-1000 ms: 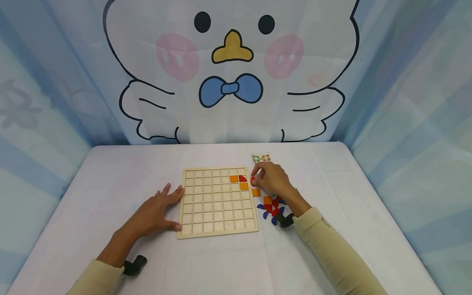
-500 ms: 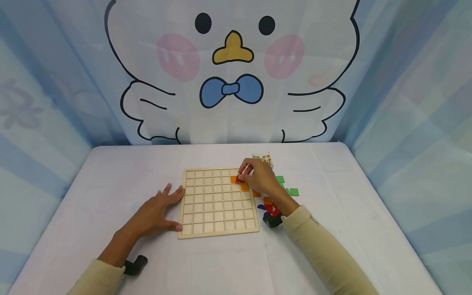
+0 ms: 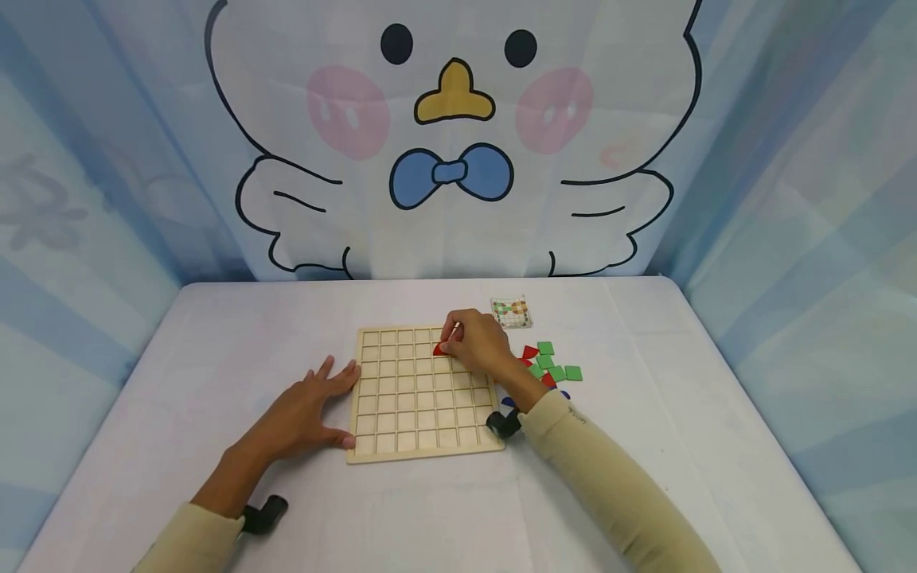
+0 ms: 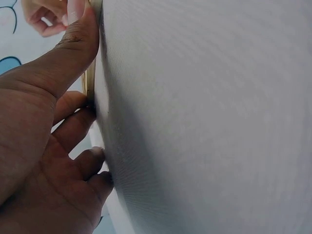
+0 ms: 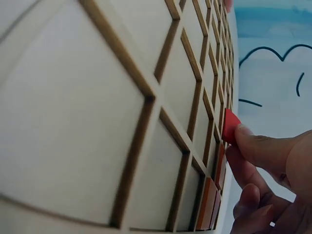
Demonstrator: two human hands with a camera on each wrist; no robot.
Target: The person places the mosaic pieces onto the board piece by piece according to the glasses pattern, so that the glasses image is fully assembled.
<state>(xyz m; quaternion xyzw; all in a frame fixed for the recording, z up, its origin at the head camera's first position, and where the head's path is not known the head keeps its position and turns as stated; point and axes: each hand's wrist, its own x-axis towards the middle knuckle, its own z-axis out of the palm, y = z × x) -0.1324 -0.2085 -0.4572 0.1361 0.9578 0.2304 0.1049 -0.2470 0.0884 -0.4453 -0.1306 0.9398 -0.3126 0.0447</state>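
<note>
In the head view a square wooden grid board lies on the white table. My right hand is over its far right part, pinching a small red tile with a curved edge between thumb and forefinger. The right wrist view shows that red tile tilted at the grid. Orange-red tiles sit in cells nearby; in the head view the hand hides them. My left hand has its fingers spread and rests at the board's left edge, thumb and fingertips touching the rim.
Loose green square tiles, red tiles and blue curved tiles lie right of the board, partly under my right forearm. A small printed pattern card lies behind them. A printed curtain hangs at the table's back.
My right hand has moved left from beside the board to over its far right cells, carrying the red tile. The pattern card and green tiles have come into view. The left hand stays put.
</note>
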